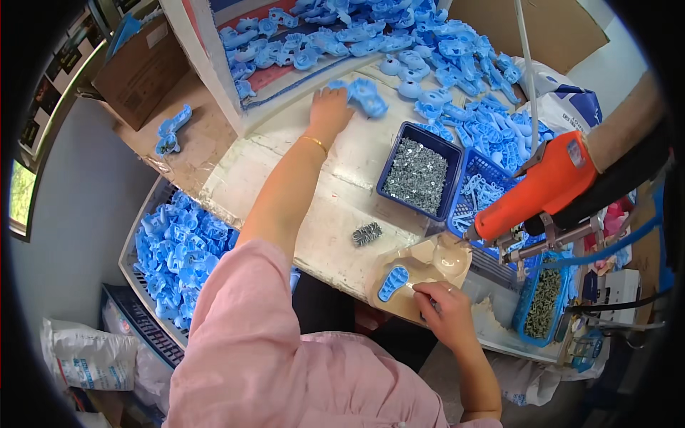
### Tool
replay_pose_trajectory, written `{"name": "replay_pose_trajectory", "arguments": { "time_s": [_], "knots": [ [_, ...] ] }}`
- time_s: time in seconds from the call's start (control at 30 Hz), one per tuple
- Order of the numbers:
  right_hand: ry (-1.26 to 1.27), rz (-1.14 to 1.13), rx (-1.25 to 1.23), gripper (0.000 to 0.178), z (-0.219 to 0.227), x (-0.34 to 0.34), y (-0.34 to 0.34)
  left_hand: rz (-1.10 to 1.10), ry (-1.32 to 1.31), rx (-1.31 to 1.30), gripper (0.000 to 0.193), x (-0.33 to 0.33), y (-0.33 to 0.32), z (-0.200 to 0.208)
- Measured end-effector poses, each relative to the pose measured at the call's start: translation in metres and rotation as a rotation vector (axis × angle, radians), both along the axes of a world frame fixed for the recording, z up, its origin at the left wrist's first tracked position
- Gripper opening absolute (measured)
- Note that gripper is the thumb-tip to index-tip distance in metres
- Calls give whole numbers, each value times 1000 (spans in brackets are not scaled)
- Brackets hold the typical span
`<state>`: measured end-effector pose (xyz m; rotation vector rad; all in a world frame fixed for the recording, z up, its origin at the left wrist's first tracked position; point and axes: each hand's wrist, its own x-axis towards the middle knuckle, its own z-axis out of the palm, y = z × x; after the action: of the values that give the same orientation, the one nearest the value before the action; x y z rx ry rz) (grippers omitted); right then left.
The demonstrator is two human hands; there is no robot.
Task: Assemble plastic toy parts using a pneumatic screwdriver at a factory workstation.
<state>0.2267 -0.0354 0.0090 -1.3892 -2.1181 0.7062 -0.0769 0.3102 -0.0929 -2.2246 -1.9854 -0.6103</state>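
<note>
My left hand is stretched far out over the white worktable. Its fingers are closed on a light blue molded plastic part, which is smeared by motion. Close to my body, my right hand rests over the edge of a beige fixture block. Thumb and finger there are pinched together; what they hold, if anything, is too small to make out. Just left of those fingertips, a small ribbed blue plastic piece sits in the fixture. A small dark coiled metal cluster lies on the table nearby.
An orange electric screwdriver hangs at the right. A dark blue basket holds small metal parts; a blue basket beside it holds plastic pieces. Blue parts heap at the back and fill a crate at left.
</note>
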Motion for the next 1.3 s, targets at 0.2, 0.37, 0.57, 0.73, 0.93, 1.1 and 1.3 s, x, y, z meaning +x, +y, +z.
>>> {"name": "replay_pose_trajectory", "arguments": {
  "time_s": [0.2,0.37,0.57,0.73,0.93,1.1,1.3],
  "knots": [
    [67,10,-1,15,1,-10,3,-84,-91,169,22,-41,-59,11],
    [150,-128,390,45,30,-30,31,-638,-874,-376,22,-33,-138,57],
    [23,196,498,55,57,-41,54,-991,-993,-724,22,30,-228,81],
    [-55,158,553,31,60,-15,25,-707,-1063,-401,76,41,-257,74],
    [-293,111,356,36,4,6,-3,-860,-606,-309,85,62,-287,57],
    [-322,144,254,39,-19,12,-17,-828,-502,-323,85,76,-302,43],
    [-370,200,154,40,-17,20,-9,-799,-491,-313,87,78,-303,43]
  ]
}}
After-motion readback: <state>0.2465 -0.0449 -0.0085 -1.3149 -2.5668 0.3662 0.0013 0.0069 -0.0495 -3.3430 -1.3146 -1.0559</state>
